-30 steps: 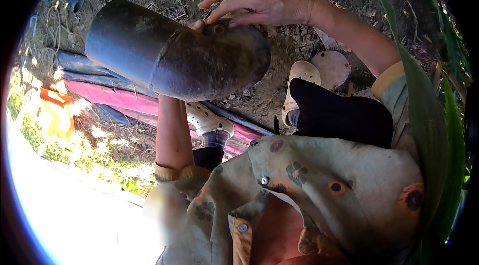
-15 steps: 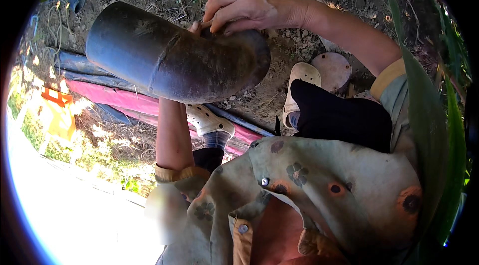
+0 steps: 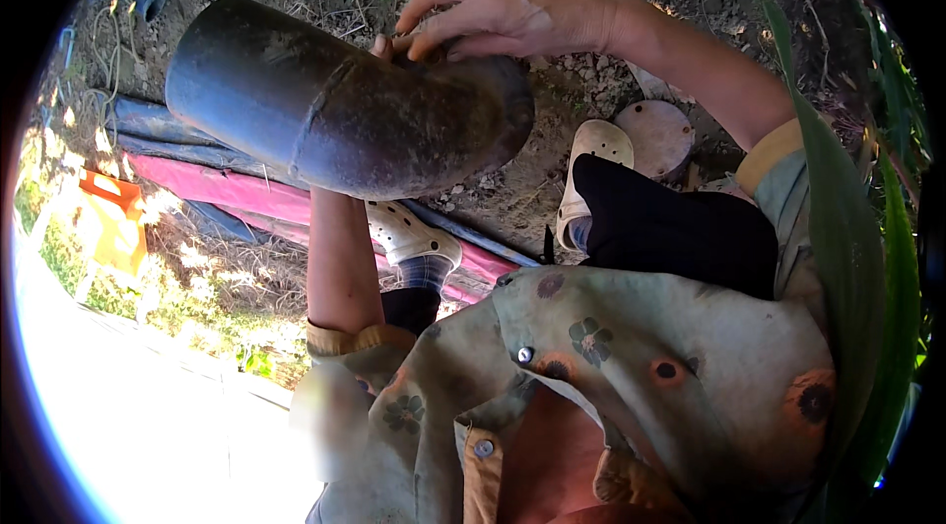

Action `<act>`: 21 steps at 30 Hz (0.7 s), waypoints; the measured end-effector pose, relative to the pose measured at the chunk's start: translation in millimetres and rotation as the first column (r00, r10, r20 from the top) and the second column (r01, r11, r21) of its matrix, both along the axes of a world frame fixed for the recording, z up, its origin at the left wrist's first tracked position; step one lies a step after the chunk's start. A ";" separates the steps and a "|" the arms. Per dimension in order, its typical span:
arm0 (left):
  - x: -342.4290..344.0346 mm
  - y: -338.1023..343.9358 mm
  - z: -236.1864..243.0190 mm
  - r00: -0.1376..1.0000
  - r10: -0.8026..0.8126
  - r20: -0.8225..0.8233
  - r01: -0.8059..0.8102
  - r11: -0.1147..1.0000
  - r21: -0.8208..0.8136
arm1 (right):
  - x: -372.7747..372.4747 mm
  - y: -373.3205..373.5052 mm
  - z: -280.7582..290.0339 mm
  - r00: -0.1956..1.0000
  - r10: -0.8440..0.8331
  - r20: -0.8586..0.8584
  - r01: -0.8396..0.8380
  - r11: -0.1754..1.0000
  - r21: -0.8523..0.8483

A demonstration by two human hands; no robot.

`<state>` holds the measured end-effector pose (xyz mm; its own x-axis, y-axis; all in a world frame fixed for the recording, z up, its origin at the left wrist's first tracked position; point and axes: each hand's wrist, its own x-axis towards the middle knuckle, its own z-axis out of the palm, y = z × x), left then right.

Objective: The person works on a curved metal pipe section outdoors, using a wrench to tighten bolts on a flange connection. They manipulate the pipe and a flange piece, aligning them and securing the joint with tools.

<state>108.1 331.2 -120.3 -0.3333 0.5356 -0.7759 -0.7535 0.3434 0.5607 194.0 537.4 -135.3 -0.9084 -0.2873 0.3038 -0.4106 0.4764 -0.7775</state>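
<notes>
A large dark elbow pipe (image 3: 374, 130), with a seam across its middle and scuffed, dusty patches, is held up in front of me. My left forearm passes beneath it, and most of that hand is hidden behind the pipe. Only a fingertip of my left hand (image 3: 380, 47) shows over the far side, gripping it there. My right hand (image 3: 493, 16) reaches over the pipe's inner bend from the right. Its thumb and fingers are bent together against the far edge, next to the left fingertip. Whatever they pinch is too small or hidden to make out.
Below are my pale clogs (image 3: 601, 149) on bare soil. A round, flat disc with small holes (image 3: 655, 139) lies by the right one. Pink and dark sheeting (image 3: 217, 184) stretches behind the left, an orange bag (image 3: 113, 223) beyond. Long green leaves (image 3: 847, 228) hang close at right.
The pipe has risen and tilted very slightly. My right fingers have shifted a little along its far edge, and the left fingertip has moved slightly left.
</notes>
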 end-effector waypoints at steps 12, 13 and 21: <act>-1.4 5.8 6.2 0.977 -0.127 -0.172 0.128 0.992 -0.009 | -1.2 -2.0 2.2 0.998 -0.028 0.053 0.021 0.993 0.119; -1.4 4.9 7.6 0.979 -0.111 -0.168 0.110 0.994 -0.017 | -0.7 -4.5 3.7 0.995 -0.072 0.065 0.060 0.985 0.162; 4.8 7.5 12.0 0.988 0.018 -0.156 -0.027 0.998 -0.058 | -5.4 -1.6 4.6 0.998 -0.003 0.058 -0.004 0.992 0.122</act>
<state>112.9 338.7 -108.3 -0.4641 0.4807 -0.7440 -0.6666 0.3636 0.6508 188.6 535.8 -130.7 -0.9233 -0.3196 0.2131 -0.3668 0.5691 -0.7359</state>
